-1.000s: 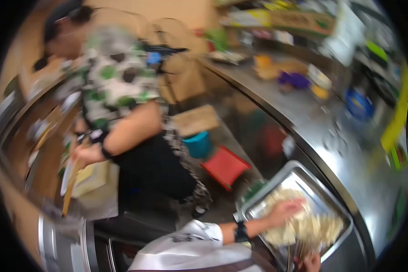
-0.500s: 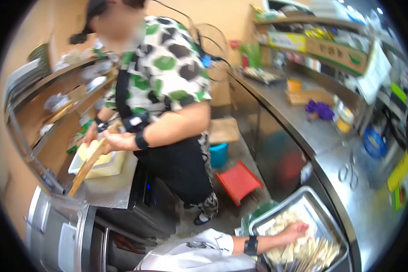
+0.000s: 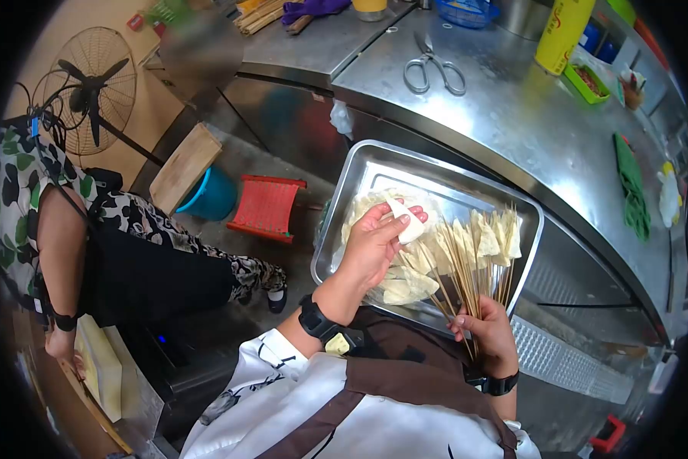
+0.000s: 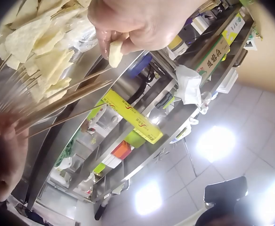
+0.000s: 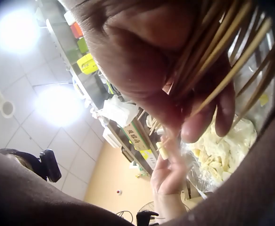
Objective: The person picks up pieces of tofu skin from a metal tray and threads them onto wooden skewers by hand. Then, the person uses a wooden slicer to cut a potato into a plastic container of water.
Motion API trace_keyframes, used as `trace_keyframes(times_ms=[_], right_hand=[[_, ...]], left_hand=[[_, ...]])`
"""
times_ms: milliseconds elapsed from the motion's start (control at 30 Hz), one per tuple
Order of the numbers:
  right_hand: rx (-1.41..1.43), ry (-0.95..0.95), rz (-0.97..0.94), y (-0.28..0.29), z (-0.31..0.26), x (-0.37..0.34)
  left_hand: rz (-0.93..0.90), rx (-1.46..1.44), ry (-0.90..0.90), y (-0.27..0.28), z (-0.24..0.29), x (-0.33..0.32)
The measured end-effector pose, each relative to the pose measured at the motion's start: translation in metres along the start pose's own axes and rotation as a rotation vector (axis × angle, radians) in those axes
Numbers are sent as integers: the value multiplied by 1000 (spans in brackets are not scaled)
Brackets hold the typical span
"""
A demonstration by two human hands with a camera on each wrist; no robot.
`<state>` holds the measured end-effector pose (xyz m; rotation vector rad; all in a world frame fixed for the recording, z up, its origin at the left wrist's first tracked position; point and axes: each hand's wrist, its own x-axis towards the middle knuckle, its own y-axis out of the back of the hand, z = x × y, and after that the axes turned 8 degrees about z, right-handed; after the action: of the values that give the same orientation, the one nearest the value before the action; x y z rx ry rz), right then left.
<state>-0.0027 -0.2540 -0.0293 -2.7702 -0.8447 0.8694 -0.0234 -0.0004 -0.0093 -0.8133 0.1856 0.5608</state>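
Note:
A pale, flat triangular piece of food (image 3: 406,222) is pinched between the thumb and fingers of my left hand (image 3: 368,249), above the metal tray (image 3: 435,164). Beneath that hand lies a pile of similar pale pieces (image 3: 405,287), partly in clear plastic. My right hand (image 3: 491,336) grips a bundle of bamboo skewers (image 3: 466,283) at the near side of the tray, their upper ends leaning over it. More pale pieces, threaded on skewers (image 3: 504,233), stand along the tray's right part. In the left wrist view the pinched piece (image 4: 115,54) sits close to the skewer tips.
On the steel counter (image 3: 497,115) beyond the tray lie scissors (image 3: 434,69), a yellow box (image 3: 562,34) and a green cloth (image 3: 631,187). A red stool (image 3: 267,208) and a blue bucket (image 3: 210,195) stand on the floor. Another person (image 3: 61,229) works at the left.
The head view has swung right and down toward the tray. My left hand was among the pale pieces and now holds one up. My right hand, out of view half a second ago, shows again with skewers.

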Motion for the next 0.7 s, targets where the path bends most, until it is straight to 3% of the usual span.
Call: trace_keyframes(times_ms=[700], right_hand=[[9,17,58,-1,3,3]], left_hand=[[-20,90,-58,-10,-3,-2]])
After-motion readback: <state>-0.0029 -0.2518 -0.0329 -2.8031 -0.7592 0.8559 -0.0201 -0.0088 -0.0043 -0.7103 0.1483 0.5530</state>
